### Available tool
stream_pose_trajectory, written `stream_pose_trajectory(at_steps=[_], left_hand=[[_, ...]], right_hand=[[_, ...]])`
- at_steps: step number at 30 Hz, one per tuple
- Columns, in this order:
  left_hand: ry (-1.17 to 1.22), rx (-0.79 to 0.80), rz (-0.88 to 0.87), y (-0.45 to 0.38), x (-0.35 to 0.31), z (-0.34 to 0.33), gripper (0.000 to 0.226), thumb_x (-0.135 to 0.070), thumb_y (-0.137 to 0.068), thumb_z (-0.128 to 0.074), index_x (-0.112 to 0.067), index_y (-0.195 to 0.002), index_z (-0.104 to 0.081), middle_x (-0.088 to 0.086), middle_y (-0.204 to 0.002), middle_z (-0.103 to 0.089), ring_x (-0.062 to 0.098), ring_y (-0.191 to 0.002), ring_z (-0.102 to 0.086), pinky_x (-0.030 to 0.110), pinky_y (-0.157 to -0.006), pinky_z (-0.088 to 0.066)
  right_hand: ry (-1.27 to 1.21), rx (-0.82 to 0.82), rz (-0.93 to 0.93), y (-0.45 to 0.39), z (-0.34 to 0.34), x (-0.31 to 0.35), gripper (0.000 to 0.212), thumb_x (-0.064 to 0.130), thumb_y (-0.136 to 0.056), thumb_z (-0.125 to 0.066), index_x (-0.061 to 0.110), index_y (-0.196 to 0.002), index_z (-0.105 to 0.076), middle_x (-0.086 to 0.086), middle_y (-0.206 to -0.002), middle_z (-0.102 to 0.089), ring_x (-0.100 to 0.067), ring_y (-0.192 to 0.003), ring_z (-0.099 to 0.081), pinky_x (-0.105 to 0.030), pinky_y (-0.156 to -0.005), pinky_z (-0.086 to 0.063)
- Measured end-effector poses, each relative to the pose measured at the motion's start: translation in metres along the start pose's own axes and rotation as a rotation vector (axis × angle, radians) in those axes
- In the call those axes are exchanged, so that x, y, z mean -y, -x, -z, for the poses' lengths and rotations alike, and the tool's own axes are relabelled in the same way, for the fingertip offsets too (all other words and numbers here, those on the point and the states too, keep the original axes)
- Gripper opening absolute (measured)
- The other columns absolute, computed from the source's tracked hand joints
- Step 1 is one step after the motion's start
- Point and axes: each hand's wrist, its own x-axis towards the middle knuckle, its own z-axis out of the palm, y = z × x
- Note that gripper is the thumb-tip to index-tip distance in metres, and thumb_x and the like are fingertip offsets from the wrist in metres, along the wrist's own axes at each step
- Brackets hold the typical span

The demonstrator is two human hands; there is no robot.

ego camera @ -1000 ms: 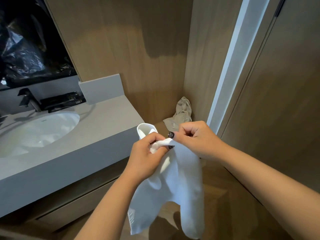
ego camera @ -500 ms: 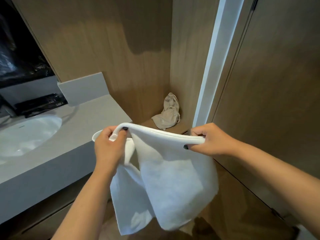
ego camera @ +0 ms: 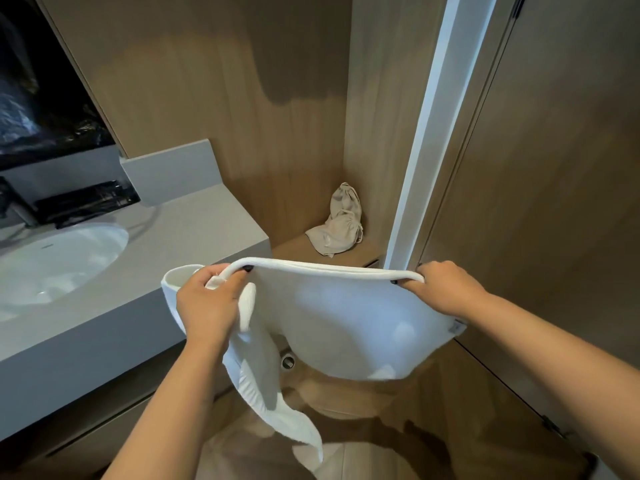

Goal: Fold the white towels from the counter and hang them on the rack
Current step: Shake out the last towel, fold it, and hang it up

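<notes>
Towel (ego camera: pixel 346 323) (corner tag (ego camera: pixel 456 327) unreadable)

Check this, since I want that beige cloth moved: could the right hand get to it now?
Probably not yet: the right hand grips the towel, though nothing blocks the way to the beige cloth.

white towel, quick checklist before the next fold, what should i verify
1. Left hand grips the top edge of the white towel: ok.
2. Right hand grips the other end of that edge: ok.
3. Top edge pulled taut between the hands: ok, slightly bowed.
4. Bottom edge hanging level: not ok, a long twisted tail droops below the left hand.
5. Towel clear of the grey counter: ok.
6. Rack in reach: cannot tell, no rack in view.
</notes>
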Motion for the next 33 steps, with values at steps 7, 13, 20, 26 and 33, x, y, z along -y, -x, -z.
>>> stream_pose_trajectory(at_steps=[7, 13, 20, 26, 33], left_hand=[[-0.021, -0.079, 0.023, -0.001, 0.007, -0.001, 0.019, -0.036, -0.080, -0.077, -0.029, -0.094, -0.065, -0.006, -0.097, -0.067, 0.022, -0.096, -0.063, 0.040, -0.087, -0.055], [0.068, -0.088, -0.042, 0.017, -0.016, -0.010, 0.033, -0.031, -0.090, -0.068, -0.023, -0.119, -0.054, -0.011, -0.102, -0.060, 0.006, -0.089, -0.057, 0.021, -0.077, -0.047], [0.527, 0.048, 0.521, 0.035, -0.015, -0.010, 0.050, -0.051, -0.088, -0.065, -0.015, -0.121, -0.054, 0.001, -0.118, -0.064, 0.026, -0.106, -0.064, 0.046, -0.097, -0.051], [0.487, 0.166, 0.485, 0.046, -0.024, -0.010, 0.037, -0.047, -0.086, -0.069, -0.011, -0.092, -0.072, 0.013, -0.091, -0.075, 0.031, -0.092, -0.071, 0.052, -0.092, -0.055], [0.498, 0.391, 0.459, 0.054, -0.037, -0.005, 0.013, -0.016, -0.082, -0.078, -0.003, -0.084, -0.078, 0.021, -0.089, -0.073, 0.030, -0.081, -0.068, 0.050, -0.089, -0.056]], right_hand=[[-0.489, 0.006, -0.029, 0.014, 0.000, 0.053, 0.028, 0.041, -0.092, -0.062, 0.016, -0.084, -0.050, 0.000, -0.074, -0.051, -0.013, -0.062, -0.045, -0.027, -0.052, -0.030], [-1.108, 0.110, 0.010, 0.027, 0.007, 0.109, 0.032, 0.024, -0.088, -0.070, 0.026, -0.115, -0.052, -0.009, -0.085, -0.059, -0.016, -0.061, -0.054, -0.026, -0.055, -0.041], [-1.331, 0.205, 0.160, 0.048, -0.002, 0.138, 0.042, -0.012, -0.092, -0.045, 0.018, -0.094, -0.075, -0.013, -0.100, -0.065, -0.024, -0.088, -0.058, -0.035, -0.080, -0.047], [-1.148, 0.364, 0.327, 0.064, 0.000, 0.130, 0.065, -0.026, -0.083, -0.040, 0.015, -0.132, -0.053, 0.003, -0.117, -0.063, 0.009, -0.100, -0.063, -0.009, -0.079, -0.047], [-0.478, -0.092, 0.427, 0.058, -0.006, 0.118, 0.029, 0.037, -0.088, -0.066, 0.016, -0.069, -0.065, 0.004, -0.071, -0.060, -0.013, -0.069, -0.059, -0.037, -0.062, -0.048]])
